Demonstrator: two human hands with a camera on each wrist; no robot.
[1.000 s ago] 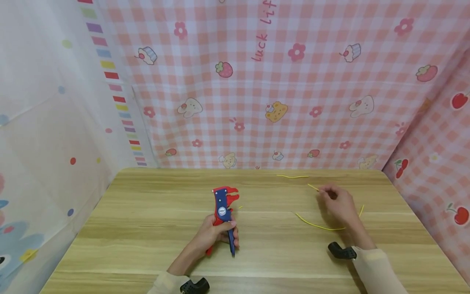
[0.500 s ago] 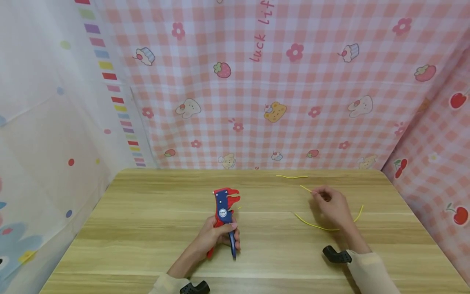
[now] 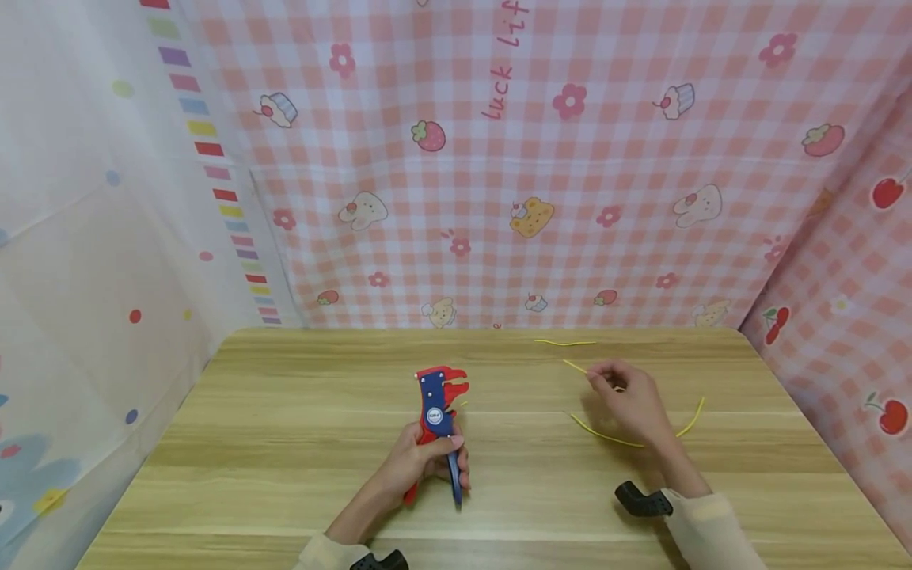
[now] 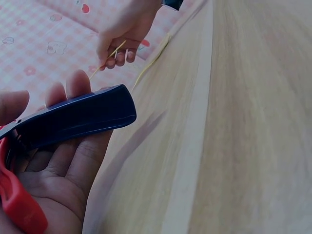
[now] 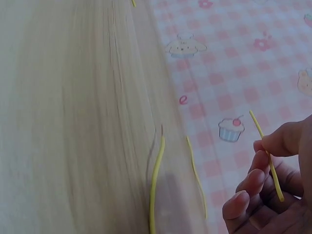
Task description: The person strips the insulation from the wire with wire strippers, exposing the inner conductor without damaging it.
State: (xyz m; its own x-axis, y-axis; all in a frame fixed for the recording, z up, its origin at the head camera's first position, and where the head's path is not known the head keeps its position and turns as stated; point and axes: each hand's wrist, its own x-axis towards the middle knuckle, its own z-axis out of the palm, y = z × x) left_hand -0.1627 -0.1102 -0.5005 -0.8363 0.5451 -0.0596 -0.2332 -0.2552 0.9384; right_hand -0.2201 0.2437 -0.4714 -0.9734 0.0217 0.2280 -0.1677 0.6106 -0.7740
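My left hand [image 3: 427, 457] grips a wire stripper [image 3: 435, 396] with a blue body and red jaws that point to the right. In the left wrist view the fingers curl round its dark blue handle [image 4: 83, 114], and a red handle [image 4: 22, 204] lies against the palm. To the right, my right hand [image 3: 630, 400] pinches a short yellow wire [image 5: 274, 170] between thumb and forefinger. One end of it points left, toward the stripper. Below the right hand a longer curved yellow wire [image 3: 602, 431] lies on the table, its bare copper tip [image 5: 162, 130] showing in the right wrist view.
Another yellow wire [image 3: 565, 343] lies near the table's back edge. A tiny yellow scrap [image 3: 464, 404] is just right of the stripper. The wooden table [image 3: 285, 427] ends at a pink checked cloth [image 3: 399, 158] behind, with cloth hanging on both sides too.
My right hand has moved left with the short yellow wire, closer to the wire stripper. The left hand and stripper have shifted only slightly right and down.
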